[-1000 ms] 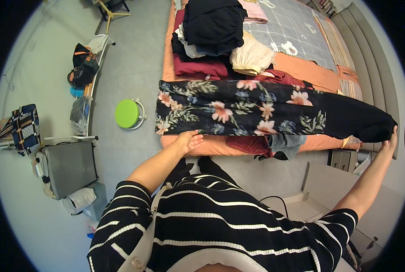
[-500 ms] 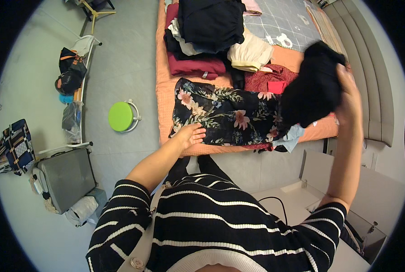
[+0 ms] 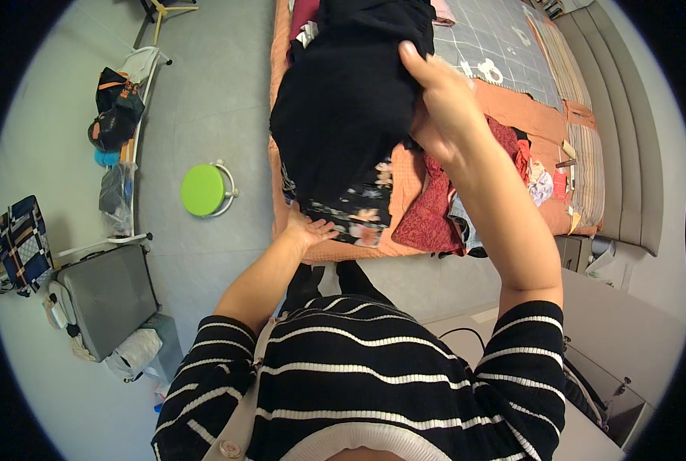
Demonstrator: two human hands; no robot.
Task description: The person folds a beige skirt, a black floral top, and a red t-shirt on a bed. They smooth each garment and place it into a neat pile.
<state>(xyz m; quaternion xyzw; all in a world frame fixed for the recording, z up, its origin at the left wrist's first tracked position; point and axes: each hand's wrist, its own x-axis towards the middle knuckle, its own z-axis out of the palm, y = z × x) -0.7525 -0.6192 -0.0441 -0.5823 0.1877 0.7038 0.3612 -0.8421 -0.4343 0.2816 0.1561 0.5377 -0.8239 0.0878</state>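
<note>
A black floral garment (image 3: pixel 362 215) lies at the bed's near edge, with a plain black part (image 3: pixel 335 115) folded over most of it. Pinkish flowers show along the near and right edges. My right hand (image 3: pixel 443 104) is closed on the right side of the black part, thumb on top, fingers mostly hidden. At the near left corner, my left hand (image 3: pixel 308 229) rests on the floral cloth with its fingers stretched out. Behind, a pile of dark folded clothes (image 3: pixel 373 11) merges with the black cloth, so where one ends is hard to tell.
Red patterned clothing (image 3: pixel 435 211) lies right of the garment on the orange bedspread (image 3: pixel 504 96). A grey blanket (image 3: pixel 489 38) covers the far part. On the floor at left stand a green stool (image 3: pixel 203 190) and a grey suitcase (image 3: pixel 108 296).
My right hand has swung leftward, carrying the black part over the floral cloth. The red clothing on the right is now more exposed. My left hand has shifted slightly left.
</note>
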